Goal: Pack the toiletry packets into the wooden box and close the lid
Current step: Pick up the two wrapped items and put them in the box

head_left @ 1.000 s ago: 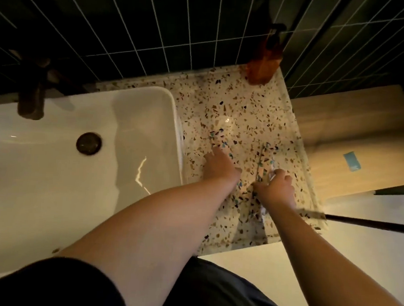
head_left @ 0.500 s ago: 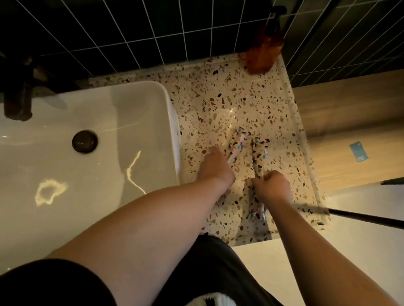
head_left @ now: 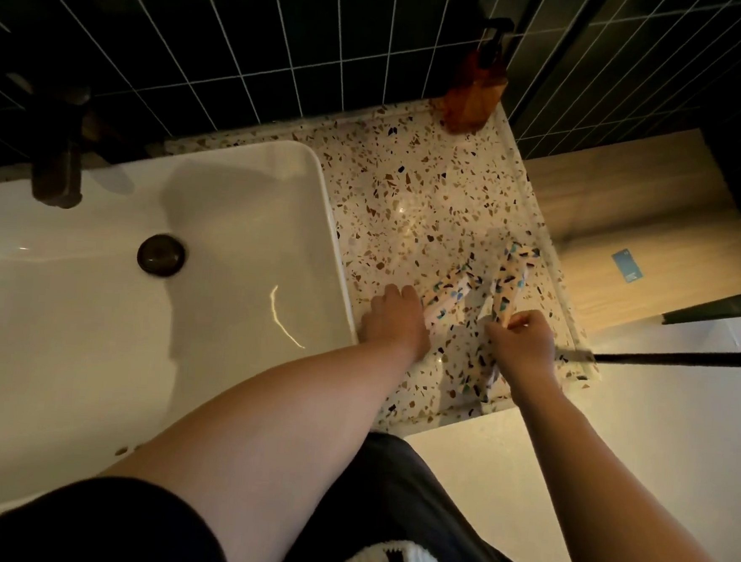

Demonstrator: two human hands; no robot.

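Observation:
Two long toiletry packets printed with the same speckle as the counter are lifted at an angle over the terrazzo counter (head_left: 414, 187). My left hand (head_left: 394, 322) grips the near end of the left packet (head_left: 444, 292), right beside the sink's edge. My right hand (head_left: 524, 344) is closed around the middle of the right packet (head_left: 511, 277), whose lower end sticks out below the fist near the counter's front edge. I see no wooden box in this view.
A white sink (head_left: 233, 209) with a dark drain (head_left: 161, 254) and faucet (head_left: 57, 162) fills the left. An amber pump bottle (head_left: 474, 90) stands at the back corner. A wooden shelf (head_left: 628, 202) with a blue card (head_left: 626, 265) lies to the right, with a black rod (head_left: 683, 357) below it.
Both hands have closed on the packets and raised their far ends off the counter. The view has shifted slightly so that the counter sits further right.

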